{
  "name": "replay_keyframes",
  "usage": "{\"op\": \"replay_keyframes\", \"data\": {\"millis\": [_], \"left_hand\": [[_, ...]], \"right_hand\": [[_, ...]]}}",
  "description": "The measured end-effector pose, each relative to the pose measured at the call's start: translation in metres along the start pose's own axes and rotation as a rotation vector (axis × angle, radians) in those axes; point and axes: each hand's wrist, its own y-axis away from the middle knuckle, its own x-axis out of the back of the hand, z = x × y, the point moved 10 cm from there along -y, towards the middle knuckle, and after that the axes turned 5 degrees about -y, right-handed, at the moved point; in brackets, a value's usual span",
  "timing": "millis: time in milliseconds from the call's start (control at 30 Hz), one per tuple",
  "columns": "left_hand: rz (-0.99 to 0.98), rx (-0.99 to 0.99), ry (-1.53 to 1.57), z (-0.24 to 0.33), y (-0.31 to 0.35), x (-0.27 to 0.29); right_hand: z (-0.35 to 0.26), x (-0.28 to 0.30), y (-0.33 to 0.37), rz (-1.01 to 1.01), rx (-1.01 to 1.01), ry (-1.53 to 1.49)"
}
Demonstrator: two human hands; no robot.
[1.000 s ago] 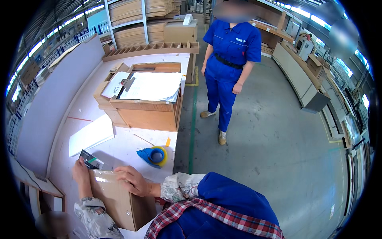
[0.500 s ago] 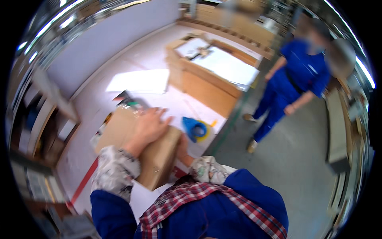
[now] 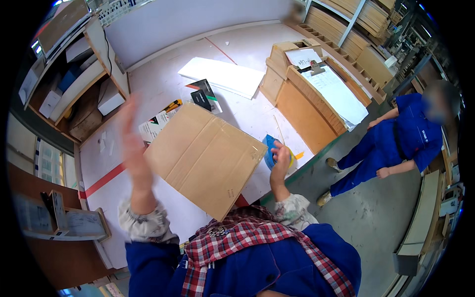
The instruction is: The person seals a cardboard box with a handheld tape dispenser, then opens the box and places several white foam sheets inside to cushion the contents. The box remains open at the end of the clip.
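Carton (image 3: 208, 153) lies on the table (image 3: 267, 44), close in front of me, one corner toward my apron. Top face closed, clear tape shining at the right-hand end; contents hidden. My left hand (image 3: 138, 158) is upright at the carton's left edge, flat and wide, fingers stretched, blurred; contact cannot be told. My right hand (image 3: 280, 163), just right of the carton, has fingers curled at the blue dispenser (image 3: 268, 148) with its yellowish roll; whether I grip it, I cannot tell.

Containers: wooden box (image 3: 309, 111) beyond the carton to the right, its opening largely covered by a clipboard and sheets (image 3: 336, 94). Shelf (image 3: 89, 69) well left of the carton: white boxes and something blue in its bays.

Markings: small dark print near the carton's near right corner, too fine to read. Printed packs (image 3: 210, 91) at the carton's far side, black and white with green and orange. Large dark writing on one sheet, lying sideways. Pale lettering on the chest of a co-worker (image 3: 401, 131), right of the carton.
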Motion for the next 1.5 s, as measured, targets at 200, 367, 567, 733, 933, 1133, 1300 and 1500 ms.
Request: {"op": "replay_keyframes", "data": {"millis": [200,367,567,733,933,1133,1300,1500], "left_hand": [[0.829,0.873,-0.071,-0.199,0.253,0.120],[-0.474,0.594,0.095,-0.134,0.294,-0.076],[-0.619,0.023,-0.219,-0.036,0.187,-0.117],[-0.394,-0.139,-0.260,0.010,0.150,-0.118],[-0.667,-0.058,-0.390,-0.009,0.175,-0.151],[-0.913,0.014,-0.439,-0.039,0.218,-0.178],[-1.103,0.047,-0.377,-0.040,0.236,-0.188],[-1.418,0.131,0.029,-0.043,0.223,-0.189]], "right_hand": [[-0.080,-0.079,0.012,-0.443,-0.030,-0.071],[-0.051,-0.090,0.013,-0.546,-0.252,-0.145],[-0.014,-0.074,-0.017,-0.348,-0.376,-0.279],[0.028,-0.049,-0.010,-0.307,-0.725,-0.464],[0.153,0.000,0.101,-0.361,-1.026,-0.308],[0.148,0.044,0.098,-0.186,-0.851,0.179],[0.104,0.044,0.050,-0.175,-0.613,0.168],[0.004,-0.035,0.033,-0.641,-0.317,0.285]]}}
